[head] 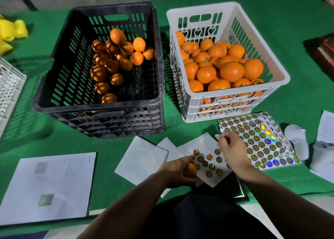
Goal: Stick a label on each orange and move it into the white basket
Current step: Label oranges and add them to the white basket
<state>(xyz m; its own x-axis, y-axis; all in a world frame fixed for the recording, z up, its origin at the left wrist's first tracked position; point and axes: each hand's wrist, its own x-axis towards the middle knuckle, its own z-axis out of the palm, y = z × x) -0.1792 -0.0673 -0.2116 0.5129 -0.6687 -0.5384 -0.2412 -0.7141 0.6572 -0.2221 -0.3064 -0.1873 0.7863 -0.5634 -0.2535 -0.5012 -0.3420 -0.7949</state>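
Left hand grip is wrapped around one orange, held low over the near edge of the green worktop, right at the left side of a partly used label sheet; thumb tip sits near the sheet's upper-left sticker. Right hand is over the right side of that same sheet, fingers curled and pinched together at the tips; blurred, so cannot tell if a label is actually in the grip or it is clenched on nothing. Fuller label sheets, round gold and holographic stickers, fan out just right of the hand, in front of the white basket. White basket sits back right, heaped with oranges, some showing stickers. Black crate just left of it, touching or nearly so, holds a smaller pile of loose oranges toward its right and back. Blank backing sheets lie left of the used sheet. Printed paper at near left. Another white crate cut off at the left edge, yellow thing at far left back. White objects and papers at the right edge, too blurred to name.
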